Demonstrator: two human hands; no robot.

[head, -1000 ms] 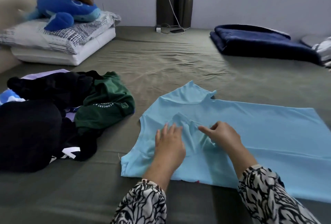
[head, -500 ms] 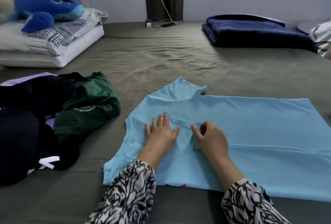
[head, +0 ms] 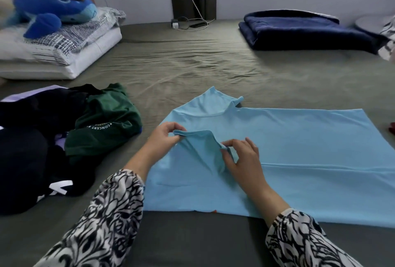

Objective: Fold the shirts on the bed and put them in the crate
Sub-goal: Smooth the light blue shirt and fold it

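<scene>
Both forearms in black-and-white patterned sleeves reach forward over the bed (head: 192,68). Left hand (head: 163,136) pinches one end of a raised sleeve fold on the light blue shirt (head: 299,145); right hand (head: 242,160) pinches the other end, fingers curled. Shirt lies spread flat just ahead. Left of it, green shirt (head: 104,123) reads "CONCERT", rest unreadable, resting on dark clothes (head: 27,149). No crate in view.

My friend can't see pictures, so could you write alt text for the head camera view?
Left hand and right hand pinch a raised fold of a light blue shirt spread on an olive-green bed sheet. A dark clothes pile lies left.
</scene>
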